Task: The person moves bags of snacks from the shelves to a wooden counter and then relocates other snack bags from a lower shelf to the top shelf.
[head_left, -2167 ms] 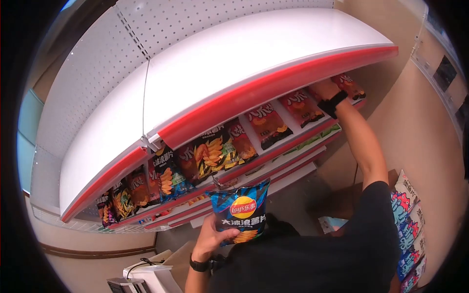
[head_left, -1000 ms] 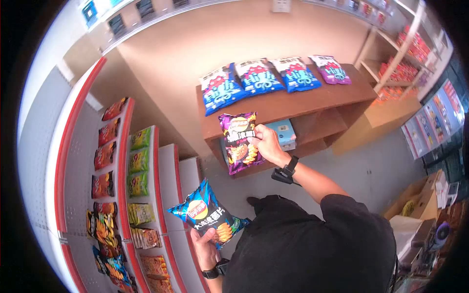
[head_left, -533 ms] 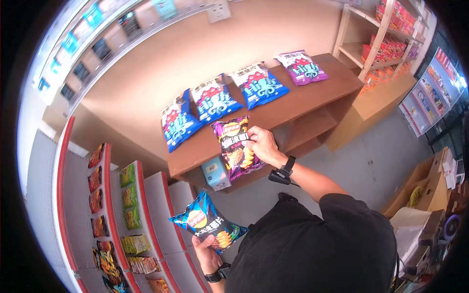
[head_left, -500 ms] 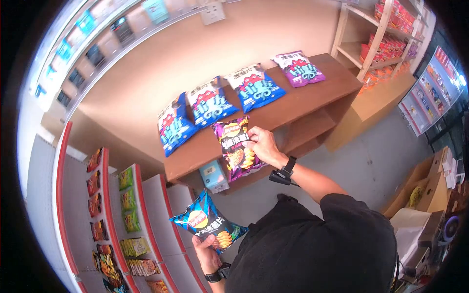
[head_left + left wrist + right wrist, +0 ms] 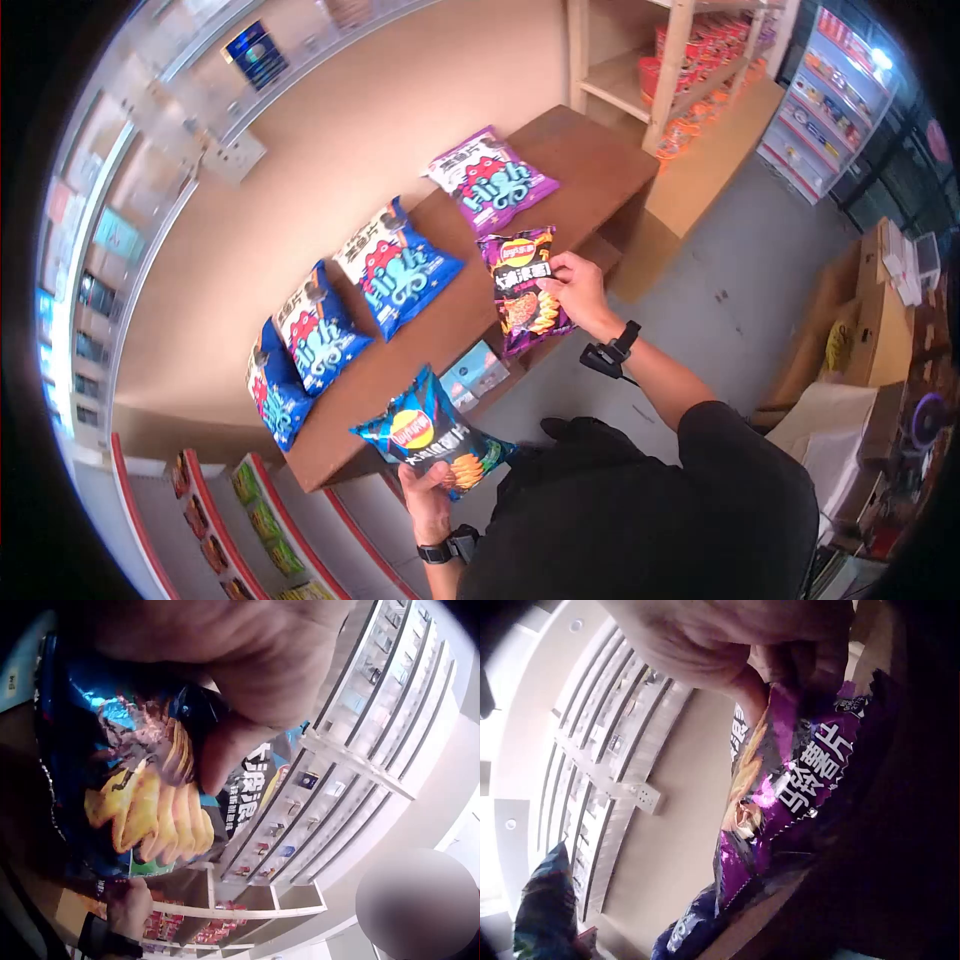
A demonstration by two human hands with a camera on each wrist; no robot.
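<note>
In the head view my left hand (image 5: 425, 505) grips a blue Lay's potato chip bag (image 5: 425, 432) by its lower part, thumb across the front. The left wrist view shows that thumb pressing into the shiny bag beside the printed chips. My right hand (image 5: 585, 295) pinches a black and purple Lay's potato chip bag (image 5: 520, 290) at its right edge, front turned up. That bag overlaps the front edge of a brown table (image 5: 600, 150) in the head view. On the table lie blue High snack bags (image 5: 398, 270) and a purple High bag (image 5: 492, 182).
A light blue box (image 5: 475, 375) sits under the tabletop. Red-edged shelves (image 5: 290, 525) with snack packs stand at lower left. Wooden racks (image 5: 615, 85) with red packs are behind the table. Cardboard boxes (image 5: 875, 290) stand at right.
My right hand, earlier reaching into the red-edged shelf, came out with the black and purple chip bag. The view has turned from the shelves to the brown table. My left hand keeps its bag.
</note>
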